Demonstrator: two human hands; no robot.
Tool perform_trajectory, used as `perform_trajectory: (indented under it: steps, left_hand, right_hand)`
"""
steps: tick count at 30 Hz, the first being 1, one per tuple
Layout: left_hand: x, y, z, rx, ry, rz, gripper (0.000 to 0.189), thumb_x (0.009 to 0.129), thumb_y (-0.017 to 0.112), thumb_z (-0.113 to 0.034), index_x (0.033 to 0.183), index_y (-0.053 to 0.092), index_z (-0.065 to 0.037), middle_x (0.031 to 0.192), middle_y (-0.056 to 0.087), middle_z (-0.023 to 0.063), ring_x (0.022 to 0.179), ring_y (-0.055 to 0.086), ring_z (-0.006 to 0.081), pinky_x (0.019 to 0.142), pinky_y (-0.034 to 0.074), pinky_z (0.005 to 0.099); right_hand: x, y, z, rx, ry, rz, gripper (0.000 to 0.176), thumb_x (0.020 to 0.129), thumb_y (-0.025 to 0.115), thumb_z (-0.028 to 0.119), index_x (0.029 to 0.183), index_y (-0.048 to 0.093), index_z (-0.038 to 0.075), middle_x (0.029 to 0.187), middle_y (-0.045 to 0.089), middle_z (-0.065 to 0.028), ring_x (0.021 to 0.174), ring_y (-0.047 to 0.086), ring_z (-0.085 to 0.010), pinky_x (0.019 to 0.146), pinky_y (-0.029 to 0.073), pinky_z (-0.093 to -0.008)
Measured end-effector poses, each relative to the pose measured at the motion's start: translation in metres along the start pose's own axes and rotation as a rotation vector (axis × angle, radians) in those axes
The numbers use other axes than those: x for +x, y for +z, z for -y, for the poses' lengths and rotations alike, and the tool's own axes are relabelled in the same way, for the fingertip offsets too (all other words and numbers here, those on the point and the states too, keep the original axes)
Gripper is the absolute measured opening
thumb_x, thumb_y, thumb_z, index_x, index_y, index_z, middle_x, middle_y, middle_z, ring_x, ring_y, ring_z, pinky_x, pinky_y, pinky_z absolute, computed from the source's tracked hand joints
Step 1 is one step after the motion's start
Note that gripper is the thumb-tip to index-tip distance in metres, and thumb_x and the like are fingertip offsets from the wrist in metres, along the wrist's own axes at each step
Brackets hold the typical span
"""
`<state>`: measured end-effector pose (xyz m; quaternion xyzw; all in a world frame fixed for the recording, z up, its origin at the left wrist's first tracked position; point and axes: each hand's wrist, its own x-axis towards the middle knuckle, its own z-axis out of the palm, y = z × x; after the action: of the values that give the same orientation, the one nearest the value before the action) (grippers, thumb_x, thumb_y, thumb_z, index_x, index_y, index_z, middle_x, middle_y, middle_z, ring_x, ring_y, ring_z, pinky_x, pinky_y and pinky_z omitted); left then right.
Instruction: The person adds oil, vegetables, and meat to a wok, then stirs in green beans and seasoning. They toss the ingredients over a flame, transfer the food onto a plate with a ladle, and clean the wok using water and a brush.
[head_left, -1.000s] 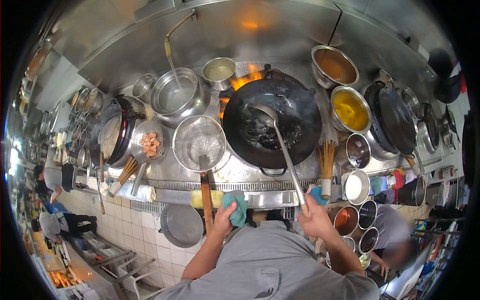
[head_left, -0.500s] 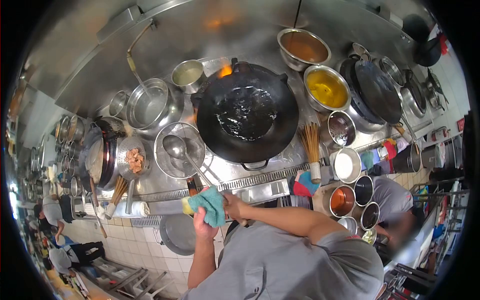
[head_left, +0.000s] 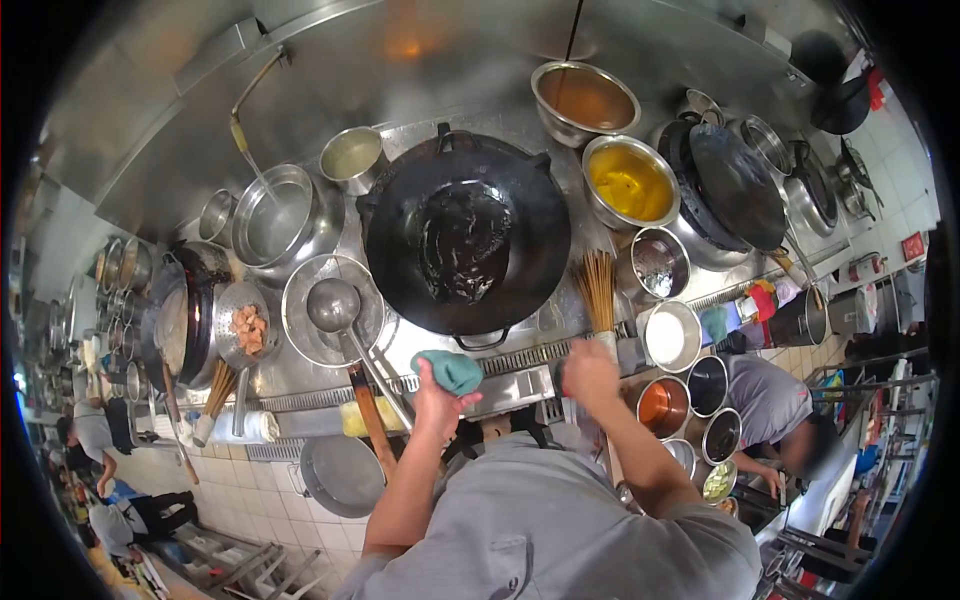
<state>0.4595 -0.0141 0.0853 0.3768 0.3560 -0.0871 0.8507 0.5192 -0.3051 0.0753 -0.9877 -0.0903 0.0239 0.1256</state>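
Note:
My left hand (head_left: pixel 437 405) grips a folded green cloth (head_left: pixel 447 372) above the stove's front edge. My right hand (head_left: pixel 592 375) is a little blurred, beside the white-wrapped handle of a bamboo brush (head_left: pixel 597 290); its fingers are hidden, and a bit of dark cloth shows at its left. Straight ahead stands a black wok (head_left: pixel 400 220) with a little dark, shiny liquid in its bottom. Left of it, a ladle (head_left: pixel 334 304) rests in a metal strainer bowl (head_left: pixel 292 318), its handle slanting toward me. A wooden handle (head_left: pixel 372 420) hangs over the edge nearby.
Bowls of brown liquid (head_left: pixel 592 100) and yellow oil (head_left: pixel 630 182) stand right of the wok. Several sauce pots, including a red one (head_left: pixel 662 403), sit near my right arm. A perforated ladle (head_left: pixel 245 340) holds meat pieces at left. A co-worker (head_left: pixel 770 400) stands at right.
My right hand has let go of the ladle's handle and moved right, to the bamboo brush. My left hand keeps the cloth, now bunched smaller. The liquid in the wok has shifted and spread lower.

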Motion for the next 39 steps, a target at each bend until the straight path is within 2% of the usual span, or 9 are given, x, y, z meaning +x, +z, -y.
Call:
perform_trajectory:
  steps: [5, 8, 14, 17, 23, 26, 31, 34, 39]
  left_hand:
    - [0.031, 0.031, 0.005, 0.171, -0.104, -0.004, 0.080, 0.100, 0.034, -0.078, 0.130, 0.056, -0.007, 0.119, 0.068, 0.0147, 0.101, 0.068, 0.0313, 0.078, 0.060, 0.0507]
    - [0.034, 0.040, 0.009, 0.133, -0.080, -0.040, 0.075, 0.100, 0.043, -0.075, 0.131, 0.057, -0.009, 0.119, 0.066, 0.0122, 0.104, 0.066, 0.0308, 0.083, 0.060, 0.0526]
    - [0.064, 0.053, 0.011, -0.154, -0.070, -0.078, 0.041, 0.097, 0.071, -0.039, 0.123, 0.059, -0.010, 0.115, 0.064, 0.0094, 0.104, 0.064, 0.0294, 0.086, 0.060, 0.0554]
    - [0.073, 0.049, 0.009, -0.074, -0.009, -0.167, 0.020, 0.094, 0.068, -0.017, 0.110, 0.059, -0.008, 0.105, 0.065, 0.0104, 0.090, 0.067, 0.0284, 0.075, 0.063, 0.0517]
    - [0.075, 0.041, 0.009, -0.011, 0.030, -0.168, 0.017, 0.091, 0.062, -0.012, 0.105, 0.056, -0.003, 0.093, 0.065, 0.0120, 0.072, 0.068, 0.0308, 0.060, 0.062, 0.0456]
    - [0.082, 0.035, 0.013, -0.044, 0.040, -0.140, 0.018, 0.091, 0.062, -0.010, 0.106, 0.056, -0.002, 0.095, 0.064, 0.0139, 0.075, 0.068, 0.0326, 0.061, 0.063, 0.0479]
    - [0.074, 0.044, 0.008, -0.157, 0.035, -0.171, 0.021, 0.084, 0.063, 0.001, 0.100, 0.054, -0.010, 0.087, 0.062, 0.0088, 0.071, 0.065, 0.0244, 0.055, 0.060, 0.0432]
    - [0.072, 0.048, 0.010, -0.116, 0.115, -0.224, 0.021, 0.083, 0.065, 0.000, 0.098, 0.055, -0.011, 0.082, 0.060, 0.0072, 0.065, 0.063, 0.0221, 0.049, 0.054, 0.0369]
    - [0.084, 0.035, 0.021, -0.088, 0.096, -0.182, 0.019, 0.086, 0.063, -0.002, 0.103, 0.056, -0.008, 0.088, 0.062, 0.0093, 0.074, 0.066, 0.0265, 0.057, 0.062, 0.0479]
  right_hand:
    - [0.007, 0.021, -0.060, -0.084, 0.373, 0.100, 0.084, 0.089, 0.068, 0.028, 0.161, 0.030, 0.010, 0.127, 0.056, -0.0217, 0.111, 0.063, -0.0408, 0.092, 0.055, -0.0519]
    - [0.011, 0.048, -0.076, -0.067, 0.375, 0.199, 0.093, 0.088, 0.068, 0.029, 0.165, 0.019, 0.012, 0.129, 0.055, -0.0257, 0.111, 0.063, -0.0450, 0.093, 0.054, -0.0533]
    - [-0.013, -0.019, -0.050, 0.463, 0.293, -0.047, 0.086, 0.087, 0.063, 0.021, 0.163, 0.025, 0.006, 0.126, 0.057, -0.0360, 0.110, 0.062, -0.0547, 0.095, 0.052, -0.0560]
    - [-0.030, -0.088, -0.011, 0.579, 0.062, -0.319, 0.079, 0.087, 0.060, 0.017, 0.160, 0.033, 0.004, 0.124, 0.059, -0.0389, 0.111, 0.063, -0.0538, 0.095, 0.052, -0.0565]
    - [0.068, -0.161, 0.047, 0.341, 0.096, 0.052, 0.060, 0.090, 0.064, 0.022, 0.147, 0.053, 0.006, 0.107, 0.071, -0.0289, 0.103, 0.069, -0.0465, 0.088, 0.055, -0.0539]
    - [0.157, -0.095, 0.048, -0.086, -0.035, 0.175, 0.042, 0.095, 0.063, 0.031, 0.130, 0.064, 0.008, 0.093, 0.076, -0.0183, 0.095, 0.074, -0.0367, 0.079, 0.059, -0.0507]
    - [0.263, 0.001, 0.127, 0.033, -0.124, -0.102, 0.046, 0.096, 0.060, 0.030, 0.137, 0.058, 0.009, 0.102, 0.072, -0.0208, 0.085, 0.074, -0.0375, 0.075, 0.060, -0.0497]
    - [0.220, 0.033, 0.164, 0.223, -0.161, -0.085, 0.053, 0.097, 0.061, 0.034, 0.145, 0.056, 0.012, 0.093, 0.069, -0.0247, 0.079, 0.072, -0.0426, 0.070, 0.059, -0.0524]
    - [0.132, -0.027, 0.132, 0.073, -0.263, 0.192, 0.055, 0.097, 0.063, 0.039, 0.147, 0.055, 0.020, 0.095, 0.069, -0.0230, 0.081, 0.072, -0.0420, 0.068, 0.059, -0.0524]
